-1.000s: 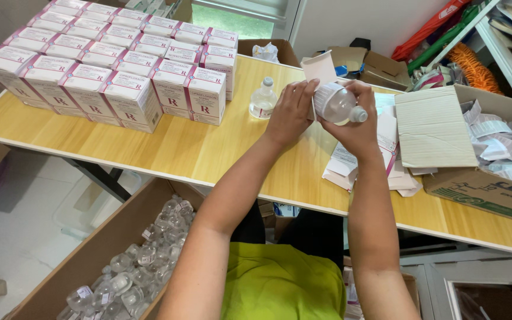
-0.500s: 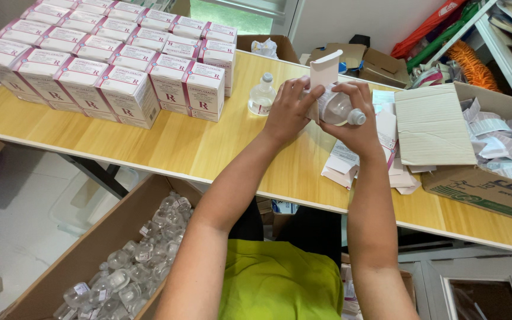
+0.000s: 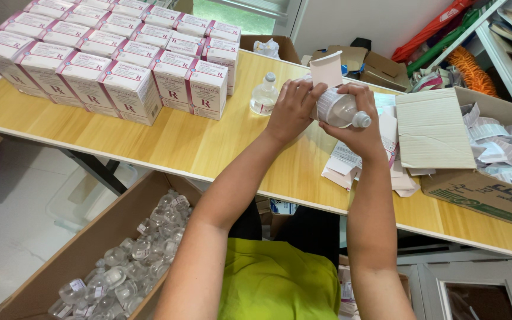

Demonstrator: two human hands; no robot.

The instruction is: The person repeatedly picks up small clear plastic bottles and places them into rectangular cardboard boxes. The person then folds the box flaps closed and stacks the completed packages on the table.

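Gripping a clear plastic bottle (image 3: pixel 340 109) sideways above the tabletop (image 3: pixel 167 142), right hand (image 3: pixel 360 127) wrapped around its body, left hand (image 3: pixel 291 109) closed on its white label (image 3: pixel 327 70), second bottle (image 3: pixel 264 96) standing nearby, rows of pink-and-white cartons (image 3: pixel 108 65) beyond, open cardboard box (image 3: pixel 475 172) at right

A long light-wood surface (image 3: pixel 149 139) with a white edge runs from the near left to the right, on dark metal legs (image 3: pixel 93 169). Beneath it the floor (image 3: pixel 13 219) is pale and glossy, catching soft daylight. At the far side a window (image 3: pixel 238 15) shows green outdoors beside a white wall (image 3: pixel 362 21). A white shelf unit (image 3: pixel 499 41) stands at the far right, and a grey cabinet (image 3: pixel 475 284) sits near right under the surface.
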